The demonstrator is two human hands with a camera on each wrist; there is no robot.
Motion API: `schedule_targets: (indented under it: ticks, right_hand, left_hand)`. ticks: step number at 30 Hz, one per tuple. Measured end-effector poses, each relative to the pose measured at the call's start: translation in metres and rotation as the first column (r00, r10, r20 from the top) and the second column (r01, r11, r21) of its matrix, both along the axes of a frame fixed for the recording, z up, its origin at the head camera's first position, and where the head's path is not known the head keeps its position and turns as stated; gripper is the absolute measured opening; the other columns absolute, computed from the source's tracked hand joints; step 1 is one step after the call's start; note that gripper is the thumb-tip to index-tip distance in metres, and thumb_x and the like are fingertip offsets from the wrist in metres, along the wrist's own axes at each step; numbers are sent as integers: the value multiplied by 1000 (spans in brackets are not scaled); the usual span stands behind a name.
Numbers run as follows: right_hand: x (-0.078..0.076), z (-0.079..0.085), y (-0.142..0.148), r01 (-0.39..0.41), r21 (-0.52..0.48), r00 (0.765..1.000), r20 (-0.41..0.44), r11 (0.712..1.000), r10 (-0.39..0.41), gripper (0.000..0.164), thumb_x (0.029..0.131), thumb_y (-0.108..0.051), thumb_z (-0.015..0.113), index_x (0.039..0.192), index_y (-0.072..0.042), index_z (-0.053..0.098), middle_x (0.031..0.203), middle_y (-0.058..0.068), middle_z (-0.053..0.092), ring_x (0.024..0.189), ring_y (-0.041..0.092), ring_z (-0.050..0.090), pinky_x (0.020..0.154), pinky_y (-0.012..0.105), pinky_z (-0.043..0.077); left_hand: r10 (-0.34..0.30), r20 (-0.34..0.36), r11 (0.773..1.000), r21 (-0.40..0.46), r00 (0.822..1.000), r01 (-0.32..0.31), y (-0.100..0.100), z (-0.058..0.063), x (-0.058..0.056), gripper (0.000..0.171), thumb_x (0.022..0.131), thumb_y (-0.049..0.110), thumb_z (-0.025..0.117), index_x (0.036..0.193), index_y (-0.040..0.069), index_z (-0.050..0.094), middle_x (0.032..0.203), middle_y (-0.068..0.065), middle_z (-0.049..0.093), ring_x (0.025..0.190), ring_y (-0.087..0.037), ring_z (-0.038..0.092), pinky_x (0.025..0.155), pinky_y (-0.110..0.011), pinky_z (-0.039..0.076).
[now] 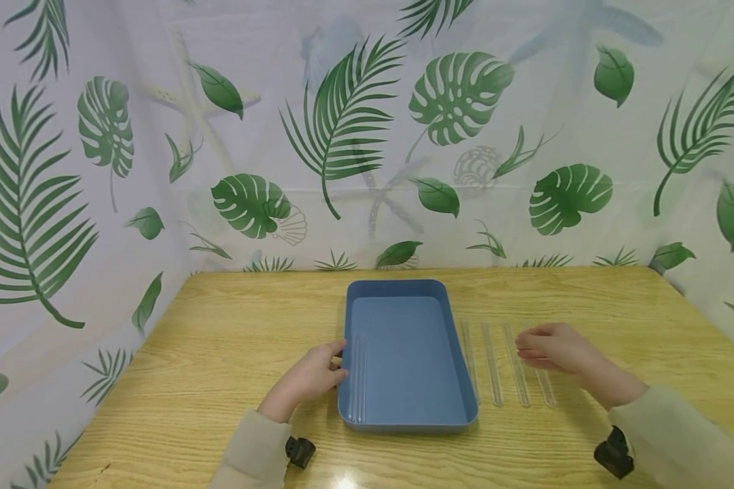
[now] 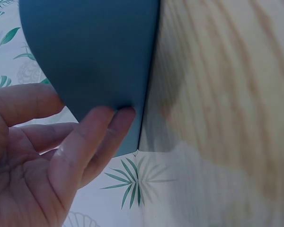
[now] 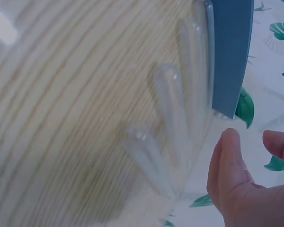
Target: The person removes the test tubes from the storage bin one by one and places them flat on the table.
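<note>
A blue rectangular tray point(image 1: 410, 360) lies on the table, and a few clear test tubes point(image 1: 358, 380) lie lengthwise along its left inner side. My left hand point(image 1: 310, 373) is at the tray's left wall; in the left wrist view its fingertips point(image 2: 125, 116) touch the outer wall. Several more clear test tubes point(image 1: 492, 367) lie side by side on the table, right of the tray. Above the rightmost ones hovers my right hand point(image 1: 556, 348), holding nothing, thumb and fingers apart. It partly hides the far ends of those tubes. Their rounded ends show in the right wrist view.
The wooden table point(image 1: 238, 326) extends to both sides of the tray. Behind it hangs a white cloth point(image 1: 355, 231) printed with green leaves, which continues along the left and right sides. A black band device point(image 1: 300, 451) sits at each wrist.
</note>
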State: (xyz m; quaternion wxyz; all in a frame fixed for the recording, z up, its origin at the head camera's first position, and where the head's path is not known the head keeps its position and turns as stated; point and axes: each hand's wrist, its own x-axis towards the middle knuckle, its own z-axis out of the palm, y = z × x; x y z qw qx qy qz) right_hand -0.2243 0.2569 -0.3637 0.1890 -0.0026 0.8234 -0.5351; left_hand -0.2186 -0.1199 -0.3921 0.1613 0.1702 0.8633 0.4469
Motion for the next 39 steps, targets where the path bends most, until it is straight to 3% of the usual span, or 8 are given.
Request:
schedule_targets:
  ticks: [10,21,39]
  right_hand:
    - [6,-3,-17,-58,-136,998,19,989,61,56,93,-16,45,127,23,23,124,33,38,102,21,55,85,32,45]
    - [8,-4,-28,-69,-176,998,1,982,70,56,91,-15,48,127,21,24,126,34,35,106,24,52,88,33,44]
    - [-1,-5,-77,-98,-212,994,20,972,104,50,90,-11,50,123,22,31,121,33,43,101,24,55,86,34,45]
  left_hand:
    - [-13,-23,1000,3,1000,13,-1,-4,1,51,86,-5,47,131,-16,25,120,-30,44,97,-35,55,67,-33,52]
    - [-13,-42,1000,-18,999,13,0,-4,4,51,87,-4,47,131,-15,25,122,-30,42,98,-35,54,69,-32,52]
    - [-11,-33,1000,-22,999,10,-1,1,5,51,86,-5,48,131,-16,26,120,-29,44,98,-35,54,69,-31,51]
